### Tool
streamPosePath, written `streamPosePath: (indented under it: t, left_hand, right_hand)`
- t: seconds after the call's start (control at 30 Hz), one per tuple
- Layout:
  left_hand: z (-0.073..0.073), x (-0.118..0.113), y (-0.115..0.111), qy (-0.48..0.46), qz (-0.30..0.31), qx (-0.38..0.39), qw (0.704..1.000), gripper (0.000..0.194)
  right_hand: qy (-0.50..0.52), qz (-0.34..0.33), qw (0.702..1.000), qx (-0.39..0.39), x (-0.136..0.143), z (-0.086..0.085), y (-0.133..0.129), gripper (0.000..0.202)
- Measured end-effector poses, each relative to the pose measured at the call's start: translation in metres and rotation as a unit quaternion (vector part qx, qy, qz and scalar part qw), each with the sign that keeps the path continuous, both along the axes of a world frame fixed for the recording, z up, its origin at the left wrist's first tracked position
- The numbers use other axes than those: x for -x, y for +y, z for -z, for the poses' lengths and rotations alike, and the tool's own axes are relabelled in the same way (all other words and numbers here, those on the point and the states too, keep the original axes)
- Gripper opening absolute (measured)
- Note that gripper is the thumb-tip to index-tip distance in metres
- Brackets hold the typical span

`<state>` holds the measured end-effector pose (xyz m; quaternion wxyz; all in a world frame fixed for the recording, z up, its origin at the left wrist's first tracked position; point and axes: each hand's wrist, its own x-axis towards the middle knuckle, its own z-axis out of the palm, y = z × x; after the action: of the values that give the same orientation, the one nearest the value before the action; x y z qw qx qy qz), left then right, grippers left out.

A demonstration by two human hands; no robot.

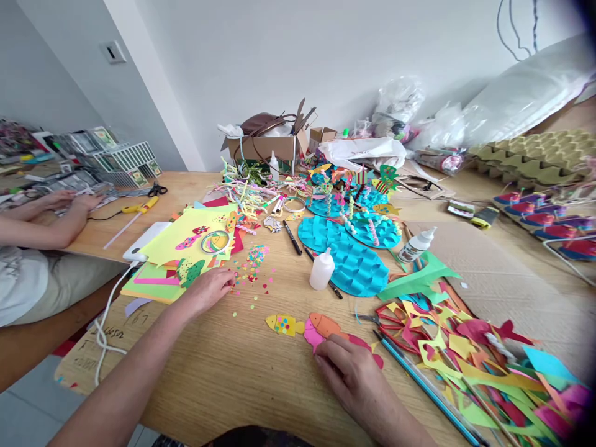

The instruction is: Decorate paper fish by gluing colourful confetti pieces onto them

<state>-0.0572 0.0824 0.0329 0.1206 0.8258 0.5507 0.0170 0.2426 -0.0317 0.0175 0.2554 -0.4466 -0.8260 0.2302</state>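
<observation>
My left hand (212, 289) rests at the edge of the scattered confetti (256, 261), its fingers bent and pressed together; what they hold, if anything, is too small to see. My right hand (354, 375) lies over the pink paper fish (313, 335), fingertips at its lower edge, beside an orange paper fish (323, 324) and a red one (367, 349) partly under the hand. Left of these lies a yellow paper fish (284, 325) with colored dots. A green dotted fish (190, 270) lies by my left wrist on yellow paper sheets (181, 230).
A glue bottle (322, 270) stands beside blue egg-carton pieces (358, 264). Red-handled scissors (391, 326), a blue ruler (428, 388) and paper scraps (470, 354) lie at the right. At the left are a white power strip (144, 245) and another person's arms (51, 226).
</observation>
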Motion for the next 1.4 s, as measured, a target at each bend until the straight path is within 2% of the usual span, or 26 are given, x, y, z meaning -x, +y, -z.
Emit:
streamPosePath:
  t: [0.57, 0.73, 0.93, 1.1, 1.4]
  left_hand:
    - [-0.002, 0.0, 0.0, -0.001, -0.001, 0.011, 1.0, 0.016]
    - [-0.003, 0.004, -0.001, -0.002, 0.018, 0.007, 1.0, 0.021]
    - [-0.005, -0.008, -0.008, 0.008, 0.045, 0.012, 0.999, 0.015]
    - [-0.002, -0.018, -0.014, 0.021, 0.037, 0.001, 0.999, 0.014]
    - [-0.001, -0.02, -0.013, 0.02, 0.029, 0.003, 0.999, 0.016]
  right_hand:
    - [-0.02, -0.002, 0.999, 0.036, -0.001, 0.006, 0.0, 0.02]
    - [-0.022, -0.009, 0.998, 0.051, -0.001, 0.009, 0.0, 0.02]
    - [-0.024, -0.01, 0.998, 0.055, 0.0, 0.007, 0.001, 0.02]
    - [-0.027, -0.009, 0.998, 0.06, -0.001, 0.006, -0.001, 0.02]
    - [-0.035, -0.001, 0.998, 0.054, 0.001, 0.003, 0.0, 0.02]
